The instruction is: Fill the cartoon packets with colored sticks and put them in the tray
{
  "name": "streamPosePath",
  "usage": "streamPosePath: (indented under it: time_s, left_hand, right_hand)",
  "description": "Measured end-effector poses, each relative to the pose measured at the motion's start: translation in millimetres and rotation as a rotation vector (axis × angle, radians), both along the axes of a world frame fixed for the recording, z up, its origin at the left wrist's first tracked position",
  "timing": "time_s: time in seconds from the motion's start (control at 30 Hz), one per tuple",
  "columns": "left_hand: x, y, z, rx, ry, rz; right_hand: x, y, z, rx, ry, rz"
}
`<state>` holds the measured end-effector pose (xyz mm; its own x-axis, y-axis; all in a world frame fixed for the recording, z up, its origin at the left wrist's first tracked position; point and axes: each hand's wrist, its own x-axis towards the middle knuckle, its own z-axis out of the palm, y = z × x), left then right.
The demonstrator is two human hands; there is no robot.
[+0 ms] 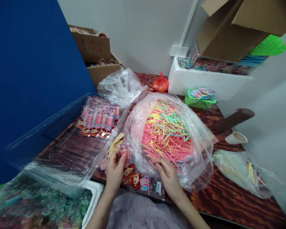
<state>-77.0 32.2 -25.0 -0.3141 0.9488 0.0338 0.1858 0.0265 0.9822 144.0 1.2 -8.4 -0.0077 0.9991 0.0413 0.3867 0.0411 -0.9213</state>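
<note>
My left hand [114,168] is closed on a small clear packet [126,155] with pink sticks showing inside. At the near edge of a heap of thin coloured sticks [166,132], my right hand [168,176] has its fingertips pinched together; what lies between them is too small to make out. The heap of pink, yellow and green sticks fills an open clear plastic bag [202,159]. Flat printed packaging [139,181] with cartoon faces lies between my hands, close to my lap. A yellow piece of cloth or paper [116,143] is beside my left hand.
Filled packets [100,117] lie in a clear plastic tray [85,178] on the left. Behind are a crumpled bag [122,86], a red bag [160,83] and a white foam box [205,81]. A paper cup [236,138] and another plastic bag [240,173] are on the right.
</note>
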Motion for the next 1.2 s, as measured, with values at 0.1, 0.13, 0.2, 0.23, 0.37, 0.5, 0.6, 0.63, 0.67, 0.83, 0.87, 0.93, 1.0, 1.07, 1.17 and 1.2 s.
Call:
streamPosePath:
  time_s: [0.1,0.13,0.2,0.23,0.37,0.5,0.6,0.63,0.67,0.83,0.87,0.93,1.0,1.07,1.17,1.2]
  left_hand:
    - [-10,9,-14.4,0.08,0.459,0.109]
    - [-10,11,-18.0,0.098,0.569,0.12]
    - [-9,13,-21.4,0.121,0.694,0.131]
    - [-7,13,-20.9,0.129,0.726,0.144]
    - [-1,4,-9.1,0.173,0.793,0.14]
    - [16,-14,2.1,0.276,0.765,-0.042]
    - [36,-25,3.7,0.343,0.677,-0.313]
    - [43,-28,3.6,0.355,0.646,-0.398]
    - [48,-30,3.5,0.362,0.618,-0.468]
    - [64,-33,3.9,0.374,0.531,-0.575]
    - [66,-34,3.9,0.371,0.52,-0.584]
    - [68,-33,3.5,0.358,0.504,-0.61]
    - [70,-33,2.9,0.343,0.491,-0.631]
    - [70,-33,2.2,0.33,0.481,-0.638]
    - [67,-32,1.8,0.309,0.465,-0.628]
    - [65,-32,1.9,0.295,0.459,-0.621]
  right_hand:
    - [25,4,-21.0,0.052,-0.243,-0.086]
    - [32,7,-25.6,0.067,-0.314,-0.106]
    - [42,13,-30.7,0.09,-0.435,-0.125]
    - [46,17,-31.3,0.097,-0.482,-0.126]
    - [51,29,-28.9,0.113,-0.615,-0.098]
    - [53,38,-26.8,0.124,-0.797,-0.076]
    - [54,42,-25.6,0.11,-0.942,-0.037]
    - [54,43,-25.3,0.108,-0.973,-0.025]
    - [55,43,-25.2,0.109,-0.991,-0.018]
    - [64,38,-26.9,0.12,-0.998,-0.048]
    - [64,37,-27.3,0.122,-0.992,-0.042]
    - [61,37,-27.9,0.145,-0.97,0.0]
    - [55,42,-28.5,0.198,-0.965,0.049]
    - [46,51,-29.5,0.25,-1.02,0.069]
    - [34,66,-31.9,0.276,-1.167,0.08]
    - [31,70,-32.6,0.278,-1.206,0.094]
